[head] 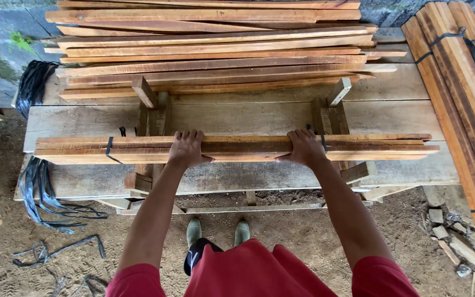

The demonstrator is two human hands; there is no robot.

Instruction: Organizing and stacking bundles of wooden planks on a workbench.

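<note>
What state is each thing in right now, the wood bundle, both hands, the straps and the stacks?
Slat bundle: strapped, lying across wooden supports.
Left hand: gripping the bundle.
Right hand: gripping the bundle.
Black strap: wrapped round the bundle.
Loose straps: lying on the dirt.
Slat pile: loose, stacked.
Right bundle: strapped.

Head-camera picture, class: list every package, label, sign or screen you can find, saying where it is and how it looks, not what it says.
No labels, signs or screens.
Strapped slat bundle: across the workbench, under both hands; long, reddish-brown, black straps.
Second strapped bundle: right edge, running lengthwise; long, orange-brown, black straps.
</note>
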